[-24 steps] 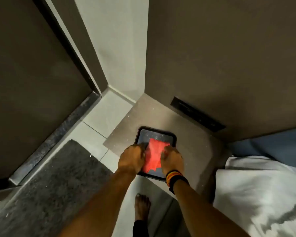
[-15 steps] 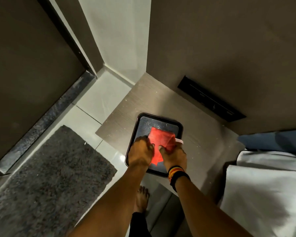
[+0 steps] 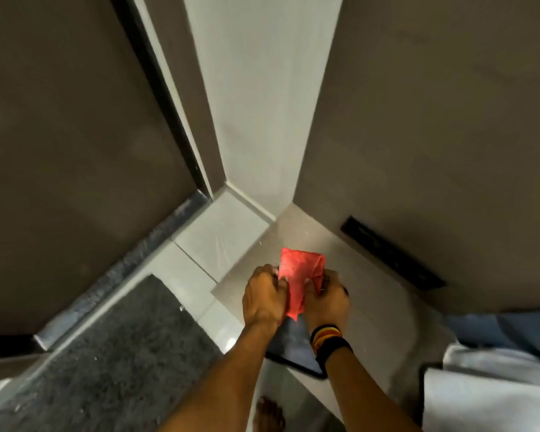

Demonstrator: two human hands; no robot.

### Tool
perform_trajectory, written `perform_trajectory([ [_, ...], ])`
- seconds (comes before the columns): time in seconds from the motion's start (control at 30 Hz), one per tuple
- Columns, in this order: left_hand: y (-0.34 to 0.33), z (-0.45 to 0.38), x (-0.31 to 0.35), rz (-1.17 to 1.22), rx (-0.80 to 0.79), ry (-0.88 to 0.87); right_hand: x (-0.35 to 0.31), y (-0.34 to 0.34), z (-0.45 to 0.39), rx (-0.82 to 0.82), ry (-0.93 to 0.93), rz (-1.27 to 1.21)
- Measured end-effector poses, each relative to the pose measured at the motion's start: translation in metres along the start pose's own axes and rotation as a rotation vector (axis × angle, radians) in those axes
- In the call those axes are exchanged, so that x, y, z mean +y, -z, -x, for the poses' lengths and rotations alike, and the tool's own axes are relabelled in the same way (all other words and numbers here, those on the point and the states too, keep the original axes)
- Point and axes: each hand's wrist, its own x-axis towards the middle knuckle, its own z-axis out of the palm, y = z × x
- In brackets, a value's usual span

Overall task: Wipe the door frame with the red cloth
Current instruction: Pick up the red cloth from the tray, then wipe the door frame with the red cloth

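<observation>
The dark door [image 3: 60, 135] fills my left, and its frame [image 3: 166, 98], the dark strip with the pale edge beside it, runs down to the threshold [image 3: 122, 269] at the floor. A grey mat [image 3: 113, 353] lies below that on the pale tiles [image 3: 222, 235], and to my right is the low wooden surface [image 3: 371, 294] under a brown wall panel with a black slot plate [image 3: 390, 254], white bedding [image 3: 487, 397] at the far right. A dark tray [image 3: 293, 347] sits on that surface, partly under my wrists. Above it I hold the red cloth [image 3: 296, 275] bunched and lifted, my left hand [image 3: 264, 299] and right hand [image 3: 326, 299] each with fingers closed on an edge of it, well apart from the frame. My worry is that loosely gathered cloth could slip from one hand as I swing left, or trail and drag grit from the tray. Reaching the frame looks clear, though the mat edge lies near my bare foot [image 3: 268, 413] and could catch a step, and the low surface's corner juts toward my path.
</observation>
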Motion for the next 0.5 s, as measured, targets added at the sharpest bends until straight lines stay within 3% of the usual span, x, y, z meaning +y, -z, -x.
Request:
perform_trajectory([
  [0.23, 0.194, 0.021, 0.077, 0.146, 0.296, -0.173, -0.194, 0.043, 0.065, 0.041, 0.264, -0.259],
  [0.5, 0.451, 0.109, 0.122, 0.279, 0.671, -0.361, -0.419, 0.097, 0.218, -0.008, 0.61, -0.424],
])
